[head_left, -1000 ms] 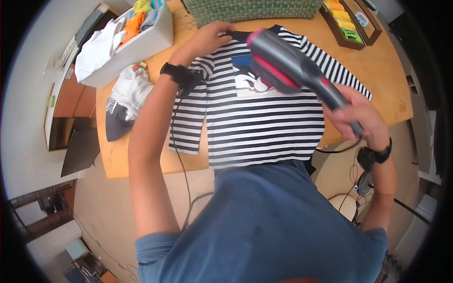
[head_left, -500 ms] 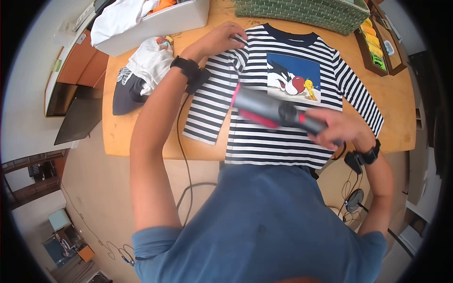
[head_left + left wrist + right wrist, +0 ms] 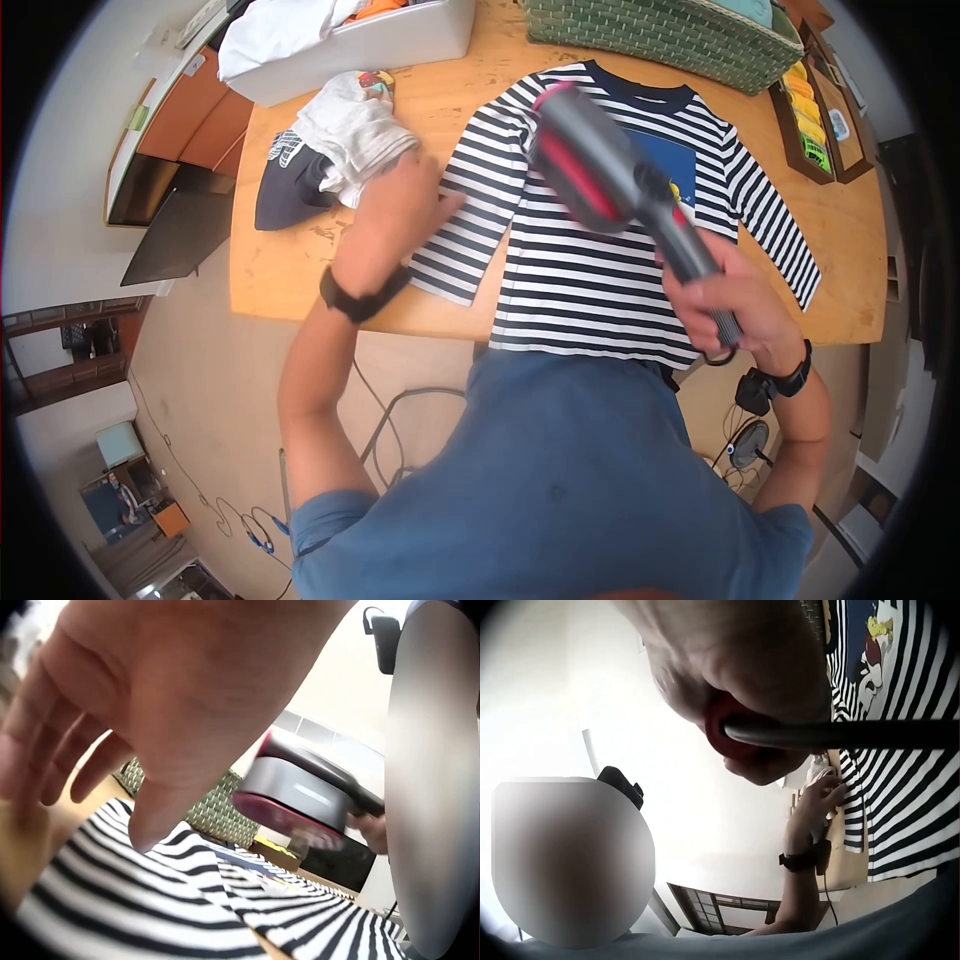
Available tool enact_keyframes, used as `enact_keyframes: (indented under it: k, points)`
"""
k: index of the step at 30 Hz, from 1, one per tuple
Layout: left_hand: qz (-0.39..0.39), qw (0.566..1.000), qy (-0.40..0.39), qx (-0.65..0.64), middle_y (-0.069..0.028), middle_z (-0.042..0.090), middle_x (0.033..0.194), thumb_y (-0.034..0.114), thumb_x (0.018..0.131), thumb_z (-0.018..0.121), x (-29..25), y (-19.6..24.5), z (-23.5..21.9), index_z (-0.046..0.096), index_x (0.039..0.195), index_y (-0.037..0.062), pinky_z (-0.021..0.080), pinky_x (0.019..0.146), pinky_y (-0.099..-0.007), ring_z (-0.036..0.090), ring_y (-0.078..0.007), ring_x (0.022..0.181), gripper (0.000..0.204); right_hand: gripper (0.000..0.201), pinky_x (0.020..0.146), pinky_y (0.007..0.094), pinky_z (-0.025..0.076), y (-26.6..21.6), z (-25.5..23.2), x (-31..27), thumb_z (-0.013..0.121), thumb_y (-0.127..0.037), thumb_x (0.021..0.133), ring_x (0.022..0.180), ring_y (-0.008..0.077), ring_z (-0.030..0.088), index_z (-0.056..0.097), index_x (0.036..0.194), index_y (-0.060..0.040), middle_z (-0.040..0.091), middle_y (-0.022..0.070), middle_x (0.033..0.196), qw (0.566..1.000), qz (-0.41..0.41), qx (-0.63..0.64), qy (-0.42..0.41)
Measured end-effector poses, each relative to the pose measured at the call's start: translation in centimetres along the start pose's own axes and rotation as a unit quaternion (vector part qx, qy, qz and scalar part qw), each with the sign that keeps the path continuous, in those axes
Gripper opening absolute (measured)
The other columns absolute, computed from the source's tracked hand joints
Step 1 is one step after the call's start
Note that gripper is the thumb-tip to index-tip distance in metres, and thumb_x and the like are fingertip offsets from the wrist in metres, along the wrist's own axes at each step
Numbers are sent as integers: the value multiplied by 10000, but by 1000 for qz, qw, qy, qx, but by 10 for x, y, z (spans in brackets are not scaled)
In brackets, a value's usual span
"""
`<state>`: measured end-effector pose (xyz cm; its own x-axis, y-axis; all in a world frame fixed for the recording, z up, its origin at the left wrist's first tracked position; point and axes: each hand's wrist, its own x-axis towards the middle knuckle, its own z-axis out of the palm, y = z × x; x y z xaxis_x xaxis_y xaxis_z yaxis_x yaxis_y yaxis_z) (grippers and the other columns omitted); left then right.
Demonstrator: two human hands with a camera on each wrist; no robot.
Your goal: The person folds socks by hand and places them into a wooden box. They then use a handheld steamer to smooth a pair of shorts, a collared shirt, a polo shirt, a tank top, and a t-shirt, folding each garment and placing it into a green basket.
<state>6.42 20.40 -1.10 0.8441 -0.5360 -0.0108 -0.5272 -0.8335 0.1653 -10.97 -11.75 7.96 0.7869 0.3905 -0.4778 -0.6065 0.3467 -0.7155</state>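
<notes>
Wooden table (image 3: 848, 235) beneath striped shirt (image 3: 600, 295)

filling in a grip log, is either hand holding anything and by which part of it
The right hand holds the grey and pink handheld appliance by its handle. The left hand is open, holding nothing.

Striped black-and-white long-sleeved shirt (image 3: 600, 290) with dark collar and blue cartoon print, spread flat on the wooden table (image 3: 835, 240).

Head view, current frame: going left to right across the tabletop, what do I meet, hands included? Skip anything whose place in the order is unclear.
Crumpled clothes → left hand → steamer → right hand → wooden tray.
</notes>
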Motion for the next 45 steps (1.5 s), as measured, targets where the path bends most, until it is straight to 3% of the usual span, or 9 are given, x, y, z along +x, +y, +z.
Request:
enact_keyframes:
  k: [2, 14, 20, 26, 28, 30, 35, 38, 45]
  points:
    - [-51, 999, -4, 6, -182, 616, 904, 244, 866, 658, -27, 10, -6, 622, 902, 2, 520, 750, -451, 633, -374, 875, 247, 315, 450, 247, 421, -2, 16, 18, 601, -88, 915, 557, 84, 491, 465, 1191, -24, 515, 29, 771, 994, -38, 53, 87]
    - [-128, 941, 85, -302, -192, 636, 779, 162, 966, 571, -45, -29, -17, 539, 947, -11, 488, 662, -367, 627, -307, 696, 177, 259, 492, 250, 445, 22, 23, 110, 582, -63, 911, 597, 91, 519, 469, 1140, -22, 509, 33, 776, 997, -60, 45, 23]
    - [-120, 935, 130, -306, -144, 673, 807, 172, 963, 603, -30, -38, -15, 591, 981, -5, 491, 670, -318, 637, -194, 722, 178, 332, 440, 238, 417, 22, 17, 90, 605, -73, 887, 551, 78, 489, 464, 1180, -6, 513, 27, 806, 994, 48, -15, -97]
    - [-84, 947, 86, -299, -95, 600, 723, 166, 952, 608, -19, -28, -35, 583, 953, 3, 448, 622, -301, 522, -143, 633, 165, 326, 413, 230, 403, 8, -25, -25, 628, -53, 846, 495, 66, 484, 496, 1136, 13, 505, 8, 691, 991, -58, -87, 78]
    - [-98, 976, -15, -194, -122, 624, 791, 168, 924, 626, -14, -15, -52, 602, 979, 15, 474, 659, -355, 587, -238, 691, 164, 379, 422, 215, 401, 9, -37, -72, 643, -92, 853, 504, 59, 483, 484, 1182, 10, 505, 0, 715, 948, -125, -156, 248]
    - [11, 993, 53, -107, -143, 644, 893, 167, 909, 645, -1, -6, -55, 607, 1001, 12, 485, 688, -376, 627, -274, 767, 184, 415, 424, 213, 392, 27, -72, -113, 637, -120, 865, 513, 54, 480, 470, 1223, 6, 510, -6, 730, 887, -194, -209, 364]
    - [148, 971, -14, -186, -176, 670, 972, 179, 886, 662, 68, 51, -58, 636, 1028, 2, 515, 767, -401, 657, -348, 876, 228, 387, 436, 207, 385, 42, -162, -182, 570, -147, 905, 513, 51, 476, 460, 1248, -5, 501, 6, 702, 749, -161, -299, 568]
    - [196, 967, -52, -155, -182, 681, 957, 229, 887, 649, 115, 88, -48, 654, 1013, 4, 513, 782, -418, 654, -361, 888, 258, 380, 450, 237, 394, 48, -236, -200, 555, -153, 909, 510, 64, 477, 469, 1244, 5, 506, 29, 687, 686, -110, -363, 621]
    - [121, 990, -41, -51, -207, 675, 969, 228, 881, 660, 93, 69, -43, 642, 1087, 1, 510, 811, -424, 649, -377, 910, 306, 471, 821, 426, 480, 77, -372, -204, 578, -164, 885, 956, 394, 619, 464, 1294, 42, 609, 246, 995, 536, -72, -559, 628]
